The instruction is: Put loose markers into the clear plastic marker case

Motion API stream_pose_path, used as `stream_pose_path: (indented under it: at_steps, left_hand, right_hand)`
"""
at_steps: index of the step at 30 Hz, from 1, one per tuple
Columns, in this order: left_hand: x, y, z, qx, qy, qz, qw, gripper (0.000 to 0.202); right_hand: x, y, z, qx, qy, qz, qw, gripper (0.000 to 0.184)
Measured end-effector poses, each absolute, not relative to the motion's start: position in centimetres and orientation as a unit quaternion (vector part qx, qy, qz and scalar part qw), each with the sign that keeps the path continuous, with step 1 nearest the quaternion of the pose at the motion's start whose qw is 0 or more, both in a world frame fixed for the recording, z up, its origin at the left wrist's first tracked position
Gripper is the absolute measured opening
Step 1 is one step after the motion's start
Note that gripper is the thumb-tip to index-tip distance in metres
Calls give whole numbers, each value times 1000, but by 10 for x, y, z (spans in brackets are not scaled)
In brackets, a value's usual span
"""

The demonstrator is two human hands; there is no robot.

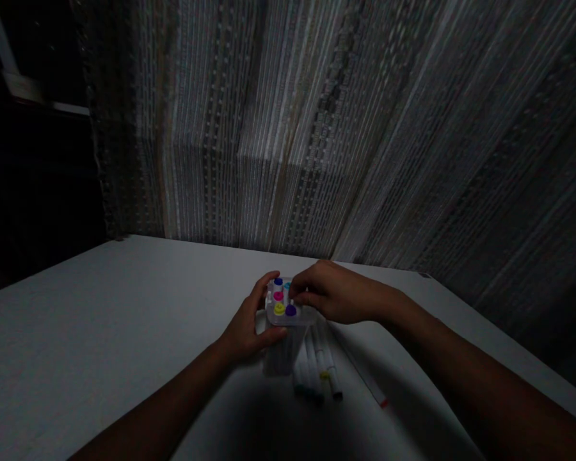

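Observation:
A clear plastic marker case (283,352) stands upright on the white table, with several markers in it. Their end caps show at its top: a blue cap (278,282), a pink cap (279,296), a yellow cap (279,308), a purple cap (290,310) and a light blue one. My left hand (249,323) grips the case from the left, thumb across its near side. Over the right part of the opening, my right hand (324,291) has its fingers pinched on what looks like a marker, mostly hidden by them.
Several white markers (317,368) lie side by side on the table (148,320), just right of the case. Farther right lies a marker with a red end (372,387). A striped curtain (288,128) hangs behind the table's far edge. The light is dim.

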State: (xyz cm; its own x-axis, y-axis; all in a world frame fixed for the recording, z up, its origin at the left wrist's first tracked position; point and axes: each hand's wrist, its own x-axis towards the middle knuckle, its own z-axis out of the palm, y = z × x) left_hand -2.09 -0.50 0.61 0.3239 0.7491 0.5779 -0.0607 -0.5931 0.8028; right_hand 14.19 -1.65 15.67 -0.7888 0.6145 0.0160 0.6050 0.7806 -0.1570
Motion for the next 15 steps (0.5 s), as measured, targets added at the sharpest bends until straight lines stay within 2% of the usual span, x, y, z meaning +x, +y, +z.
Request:
stream_pose_path:
  at_steps: [11,15]
  left_hand:
    - [-23,-8,2,711,251,527,393,88]
    - [-24,-7,-1,713,248,527,391,86]
  right_hand:
    - [150,-12,183,-344,-925,107,122,17]
    - [147,-12,190,-341,-925,112,127,16]
